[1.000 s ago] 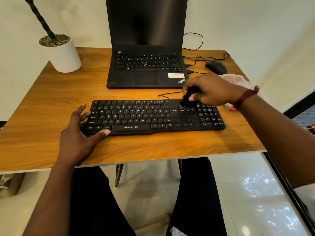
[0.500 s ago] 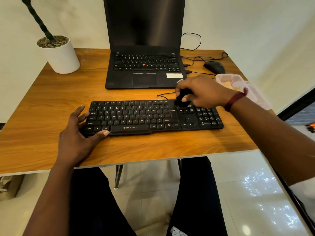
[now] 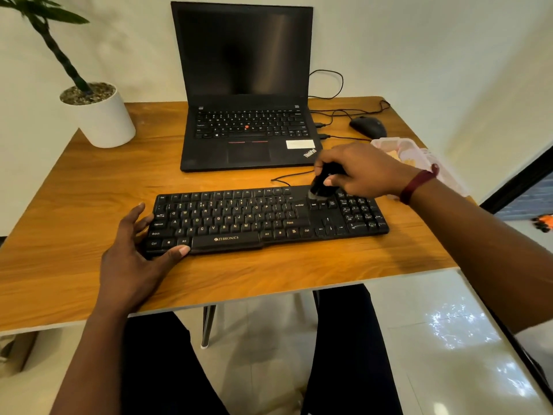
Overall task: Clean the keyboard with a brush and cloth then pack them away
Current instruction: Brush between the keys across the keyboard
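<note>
A black keyboard (image 3: 263, 218) lies across the middle of the wooden desk (image 3: 74, 187). My left hand (image 3: 136, 256) rests on the desk at the keyboard's left end, fingers spread, thumb along its front edge. My right hand (image 3: 363, 170) grips a small black brush (image 3: 321, 184) with its bristles down on the keys at the keyboard's upper edge, left of the number pad. No cloth can be made out; something pale yellow lies in the plastic container.
An open black laptop (image 3: 245, 136) stands behind the keyboard. A black mouse (image 3: 367, 127) and cables lie at the back right. A clear plastic container (image 3: 410, 151) sits behind my right wrist. A white plant pot (image 3: 100, 118) stands back left.
My right hand has carried the brush leftward along the keyboard's upper rows, from above the number pad toward the keys beside it. My left hand has stayed in place.
</note>
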